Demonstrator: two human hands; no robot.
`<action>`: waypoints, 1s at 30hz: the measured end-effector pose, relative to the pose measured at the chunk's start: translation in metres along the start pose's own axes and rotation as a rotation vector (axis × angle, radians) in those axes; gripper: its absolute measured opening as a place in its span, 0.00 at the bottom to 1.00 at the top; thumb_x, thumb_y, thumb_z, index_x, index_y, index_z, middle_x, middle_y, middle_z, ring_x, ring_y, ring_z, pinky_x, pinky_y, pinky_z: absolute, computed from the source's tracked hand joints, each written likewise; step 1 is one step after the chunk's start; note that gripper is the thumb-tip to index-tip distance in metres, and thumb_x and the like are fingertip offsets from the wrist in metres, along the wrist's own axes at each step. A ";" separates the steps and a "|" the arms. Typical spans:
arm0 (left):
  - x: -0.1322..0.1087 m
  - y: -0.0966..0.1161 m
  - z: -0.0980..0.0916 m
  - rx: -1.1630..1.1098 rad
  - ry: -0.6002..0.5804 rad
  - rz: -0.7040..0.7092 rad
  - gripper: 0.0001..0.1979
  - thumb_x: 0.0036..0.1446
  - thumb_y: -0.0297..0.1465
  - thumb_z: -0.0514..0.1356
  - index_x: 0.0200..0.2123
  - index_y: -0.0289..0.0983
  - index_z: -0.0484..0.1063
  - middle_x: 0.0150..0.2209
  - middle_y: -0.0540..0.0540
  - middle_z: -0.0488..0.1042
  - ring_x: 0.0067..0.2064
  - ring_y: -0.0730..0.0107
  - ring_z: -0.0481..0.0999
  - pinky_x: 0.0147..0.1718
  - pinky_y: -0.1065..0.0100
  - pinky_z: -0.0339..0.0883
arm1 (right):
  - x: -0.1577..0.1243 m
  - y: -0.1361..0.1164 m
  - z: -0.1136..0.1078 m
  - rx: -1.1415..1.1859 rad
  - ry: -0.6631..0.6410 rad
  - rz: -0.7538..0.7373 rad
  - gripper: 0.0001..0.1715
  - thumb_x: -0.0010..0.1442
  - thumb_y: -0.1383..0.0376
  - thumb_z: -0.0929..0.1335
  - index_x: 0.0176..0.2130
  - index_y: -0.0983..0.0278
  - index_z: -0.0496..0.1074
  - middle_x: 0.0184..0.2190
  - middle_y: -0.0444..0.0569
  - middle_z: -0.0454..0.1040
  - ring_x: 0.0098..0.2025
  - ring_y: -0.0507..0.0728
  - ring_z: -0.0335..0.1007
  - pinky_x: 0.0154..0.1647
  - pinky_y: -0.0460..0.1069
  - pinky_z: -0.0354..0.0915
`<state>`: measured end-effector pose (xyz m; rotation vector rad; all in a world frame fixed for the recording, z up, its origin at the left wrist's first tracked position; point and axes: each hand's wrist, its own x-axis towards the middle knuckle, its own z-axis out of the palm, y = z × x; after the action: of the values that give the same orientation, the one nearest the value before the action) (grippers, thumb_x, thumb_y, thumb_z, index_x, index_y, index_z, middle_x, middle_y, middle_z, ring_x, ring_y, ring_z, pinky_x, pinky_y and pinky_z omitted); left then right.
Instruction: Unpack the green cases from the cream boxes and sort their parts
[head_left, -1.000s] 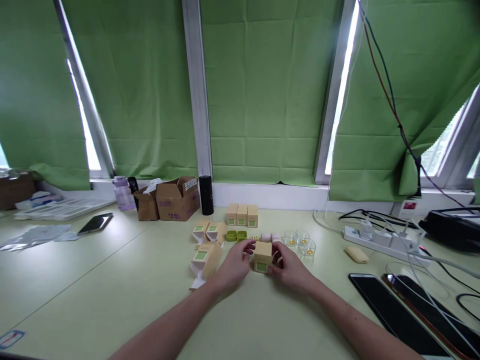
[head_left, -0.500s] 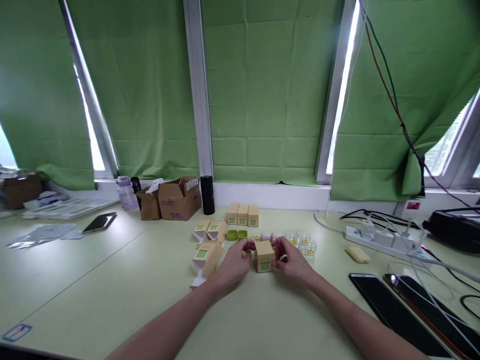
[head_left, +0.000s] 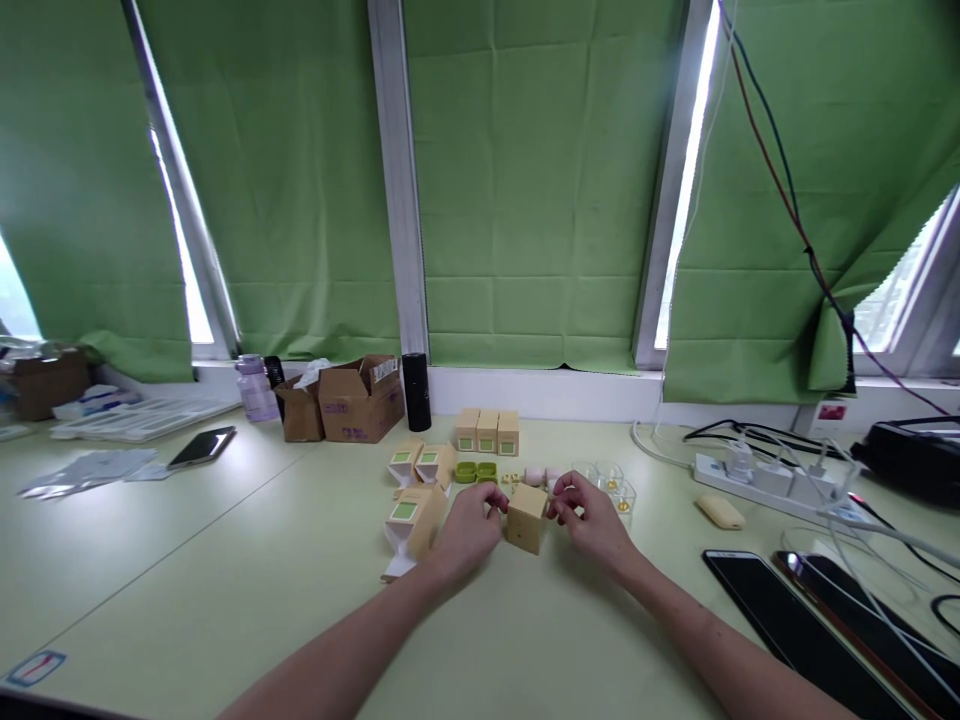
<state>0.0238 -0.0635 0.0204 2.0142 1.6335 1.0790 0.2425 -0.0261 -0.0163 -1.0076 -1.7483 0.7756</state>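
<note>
A small tan cardboard box (head_left: 526, 520) stands on the table between my hands, turned at an angle with a plain side towards me. My left hand (head_left: 472, 525) has its curled fingers at the box's left edge. At its right edge are the bent fingertips of my right hand (head_left: 589, 520); their exact contact is hard to make out. Behind the box lie pale pink pieces (head_left: 534, 476) and small yellowish bits (head_left: 510, 478). Clear cups (head_left: 621, 495) with gold-coloured bits inside are beyond my right hand. Two green square trays (head_left: 476, 471) sit behind my left hand.
Three closed tan boxes (head_left: 487, 432) stand in a row at the back. Opened boxes with white flaps (head_left: 414, 522) lie left of my left hand. To the right are a beige oval object (head_left: 720, 512), phones (head_left: 780, 610) and a power strip (head_left: 772, 485) with cables. A brown carton (head_left: 360, 400) stands back left.
The small box has been turned, so its green-labelled side no longer faces me and a plain side does. My right fingers have shifted slightly around its right edge.
</note>
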 end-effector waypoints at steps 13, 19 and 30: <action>-0.003 -0.009 0.011 -0.309 -0.197 0.001 0.35 0.50 0.26 0.65 0.63 0.37 0.65 0.64 0.34 0.69 0.65 0.49 0.68 0.64 0.54 0.62 | 0.000 -0.001 -0.002 -0.062 0.074 -0.038 0.05 0.60 0.65 0.63 0.40 0.58 0.65 0.35 0.47 0.81 0.37 0.58 0.76 0.39 0.52 0.66; -0.004 -0.004 0.013 -0.343 -0.183 0.013 0.26 0.51 0.28 0.66 0.55 0.37 0.70 0.57 0.37 0.74 0.60 0.51 0.72 0.61 0.55 0.64 | 0.000 -0.006 -0.004 -0.126 0.102 -0.037 0.06 0.62 0.64 0.63 0.42 0.57 0.66 0.35 0.46 0.80 0.36 0.58 0.75 0.36 0.51 0.64; -0.014 0.004 0.012 -0.141 0.031 0.114 0.26 0.55 0.30 0.69 0.55 0.40 0.67 0.55 0.41 0.75 0.56 0.54 0.74 0.55 0.55 0.68 | -0.007 -0.023 -0.005 -0.233 0.164 -0.117 0.10 0.66 0.58 0.64 0.46 0.58 0.68 0.41 0.51 0.79 0.37 0.60 0.75 0.30 0.52 0.68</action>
<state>0.0345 -0.0756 0.0106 2.0276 1.4283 1.2344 0.2419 -0.0422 0.0022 -1.0797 -1.7640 0.4102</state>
